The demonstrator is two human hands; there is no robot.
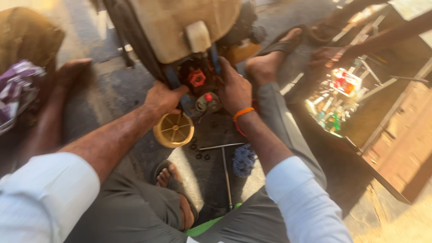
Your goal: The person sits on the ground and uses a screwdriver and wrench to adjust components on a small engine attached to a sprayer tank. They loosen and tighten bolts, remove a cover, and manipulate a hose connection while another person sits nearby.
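Outdoors, a person sat low on the ground (112, 85), knees apart, both bare arms reaching forward from rolled white sleeves. Largest in view was a beige machine body (180, 27), tilted, standing straight ahead of the person and just above both hands. Below it sat a dark fitting with a small red valve knob (196, 78) between two blue bars, directly between the hands.

To the right stood an open wooden toolbox (382, 117) with small bottles and bits inside, well apart from the hands. Another person's foot in a sandal (270, 58) rested beside the machine.

The left hand (163, 99) was curled shut around the lower end of the left blue bar (172, 77), fingers wrapped. The right hand (234, 87), with an orange band at the wrist, pressed against the right side of the fitting; its fingers were bent, but whether they gripped anything could not be told. Both hands were about equally near the knob.

On the ground just under the left hand lay a round yellow fan-like wheel (173, 129). Nearer the person lay a T-shaped metal wrench (225, 166), its long shaft pointing toward the person, beside a blue rag (244, 159) and a few small dark washers (200, 155).
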